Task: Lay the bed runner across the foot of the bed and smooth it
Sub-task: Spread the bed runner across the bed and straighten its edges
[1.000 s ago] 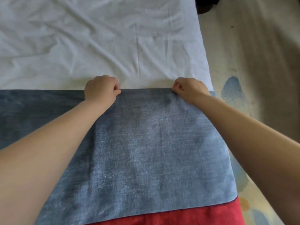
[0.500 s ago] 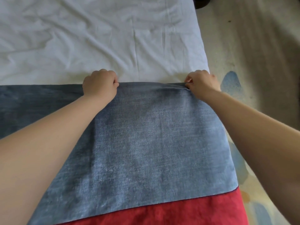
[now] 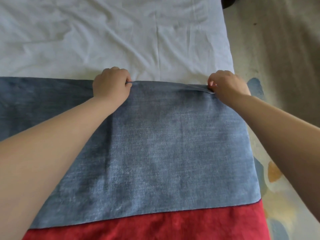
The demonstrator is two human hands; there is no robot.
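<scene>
A blue denim-like bed runner (image 3: 173, 144) lies flat across the bed, running off the left edge of view. Its far edge borders the wrinkled white sheet (image 3: 112, 37). My left hand (image 3: 111, 84) pinches that far edge near the middle. At the runner's far right corner, by the bed's right side, my right hand (image 3: 226, 84) grips the cloth and lifts a small fold in it. Both forearms stretch over the runner. A red fabric band (image 3: 155, 227) shows below the runner's near edge.
The bed's right side drops to a pale carpet (image 3: 277, 49) with blue and orange shapes (image 3: 273, 172). A dark object (image 3: 228, 1) sits on the floor at the top, beside the bed's corner.
My right hand slid right along the far edge to the bed's side. The runner's far edge shifted farther up the bed, uncovering more red fabric at the near edge.
</scene>
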